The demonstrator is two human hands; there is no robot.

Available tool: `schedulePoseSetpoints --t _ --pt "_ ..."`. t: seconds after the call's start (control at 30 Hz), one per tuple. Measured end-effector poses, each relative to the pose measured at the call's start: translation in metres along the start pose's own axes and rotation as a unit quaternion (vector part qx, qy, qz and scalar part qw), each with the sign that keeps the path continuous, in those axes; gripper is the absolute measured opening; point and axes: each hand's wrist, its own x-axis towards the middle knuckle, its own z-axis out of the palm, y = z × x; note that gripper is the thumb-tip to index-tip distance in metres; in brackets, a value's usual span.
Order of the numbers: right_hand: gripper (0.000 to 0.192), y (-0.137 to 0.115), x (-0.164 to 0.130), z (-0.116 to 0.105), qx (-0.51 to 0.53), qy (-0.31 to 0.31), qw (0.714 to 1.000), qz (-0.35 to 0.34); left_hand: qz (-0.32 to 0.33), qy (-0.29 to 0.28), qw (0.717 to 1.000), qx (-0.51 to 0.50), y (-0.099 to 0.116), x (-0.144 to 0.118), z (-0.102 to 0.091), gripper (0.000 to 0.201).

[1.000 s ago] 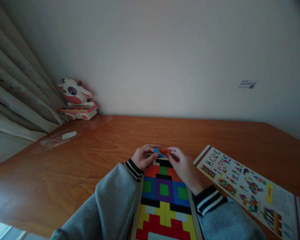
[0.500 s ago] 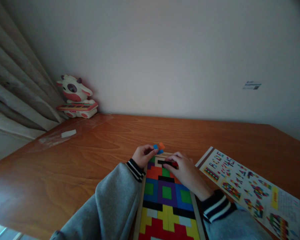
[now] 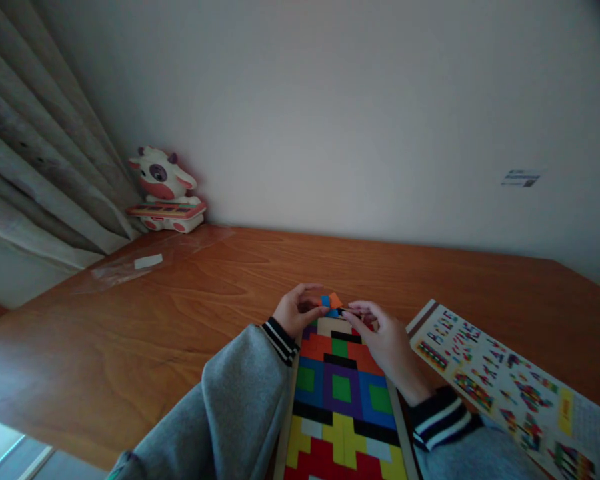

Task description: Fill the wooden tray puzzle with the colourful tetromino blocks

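A wooden puzzle board (image 3: pixel 400 427) filled with coloured blocks lies on the table in front of me. My left hand (image 3: pixel 296 313) pinches a small blue block and an orange block (image 3: pixel 331 301) above the board's far end. My right hand (image 3: pixel 386 337) rests over the board's far right corner, its fingertips reaching toward those blocks, close to them or touching them. Whether it holds a piece I cannot tell. Both arms wear grey sleeves with striped cuffs.
A printed pattern sheet (image 3: pixel 510 387) lies on the wooden table (image 3: pixel 180 320) to the right of the board. At the far left corner stand a cow toy (image 3: pixel 165 190), a clear plastic bag (image 3: pixel 130 267) and a curtain (image 3: pixel 35 153). A white wall rises behind.
My right hand lifted off the black piece on the board and moved up toward the blue and orange blocks held by my left hand. The camera shifted slightly left.
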Motion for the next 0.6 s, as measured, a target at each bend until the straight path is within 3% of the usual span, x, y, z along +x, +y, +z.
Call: schedulePoseSetpoints --t 0.07,0.17,0.33,0.5,0.6 --pt "0.039 0.005 0.001 -0.003 -0.022 0.013 1.000 0.013 -0.003 -0.001 1.000 0.008 0.002 0.000 0.000 0.065" --pt "0.039 0.015 0.005 -0.007 -0.054 0.009 0.998 0.017 -0.003 -0.014 1.000 0.025 0.004 0.000 0.000 0.045" --pt "0.032 0.022 0.008 -0.011 -0.106 0.004 0.994 -0.030 0.002 -0.025 0.999 0.027 0.003 -0.001 0.000 0.038" --pt "0.019 0.005 -0.002 -0.011 -0.133 -0.128 0.980 -0.074 0.004 -0.025 0.999 0.041 0.001 -0.003 0.000 0.041" --pt "0.013 -0.004 -0.008 -0.010 -0.150 -0.144 0.977 -0.049 -0.002 -0.012 0.999 0.049 0.000 -0.003 0.000 0.041"
